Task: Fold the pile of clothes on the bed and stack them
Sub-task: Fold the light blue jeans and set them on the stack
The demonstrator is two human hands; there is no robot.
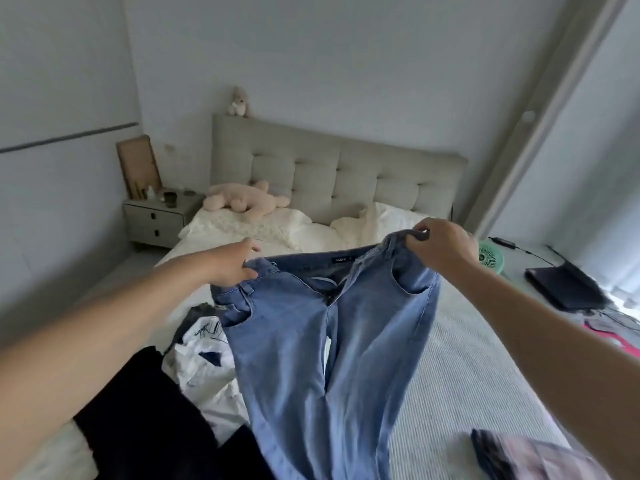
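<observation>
Fingers [247, 271] of the left hand [232, 263] are curled round one end of the jeans [311, 327] waistband, and the right hand [440, 244] pinches the other end a bit higher, so the jeans hang tilted, front toward the camera, fly open, legs dropping over the bed [467, 358]. Closest in, a black garment [145, 410] sits lower left with a white printed piece [204, 358] next to it, that's the unfolded pile. Lower right there's a blurry pinkish bundle [530, 455]; can't tell if it's the folded stack. So I'd say we're at the shake-out stage on the jeans, nothing folded on them yet. Next move probably needs the hands brought together to lay one leg over the other, then lowering it flat on the bare stretch of bed. Farther back: pillows [277, 226], plush toy [242, 199], headboard [346, 174].
</observation>
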